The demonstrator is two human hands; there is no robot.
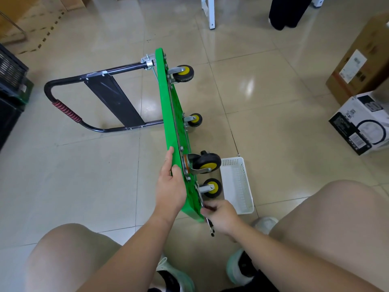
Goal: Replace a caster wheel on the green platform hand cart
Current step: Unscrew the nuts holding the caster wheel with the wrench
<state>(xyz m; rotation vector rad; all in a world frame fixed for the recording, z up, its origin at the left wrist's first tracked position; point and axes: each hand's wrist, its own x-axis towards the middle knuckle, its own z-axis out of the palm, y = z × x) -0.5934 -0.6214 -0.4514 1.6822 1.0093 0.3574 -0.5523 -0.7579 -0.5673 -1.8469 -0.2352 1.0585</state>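
While your bare knees spread to either side low in the view, the green platform cart stands on its long edge on the tiled floor straight ahead of you. Its deck faces left and its underside faces right. Its black handle, wrapped partway with a red grip, reaches out to the left, low over the tiles.

Four casters jut to the right from the underside. The two far casters sit toward the handle end. The large near caster, with a black tyre and yellow hub, sits above the small near caster.

Your left hand grips the upper edge of the platform near its close end. Its fingers lie along the deck side and the thumb hooks over the rim. Your right hand is at the close corner of the underside, fingers clenched round a slim metal tool. The tool's lower end pokes out beneath the hand. Its upper end meets the cart's underside, but you cannot tell what it bears on there.

A white plastic basket lies on the floor just right of the cart, beside the near casters. Farther right stand a brown cardboard box and a black-and-white printed box. A black crate sits at the left edge.
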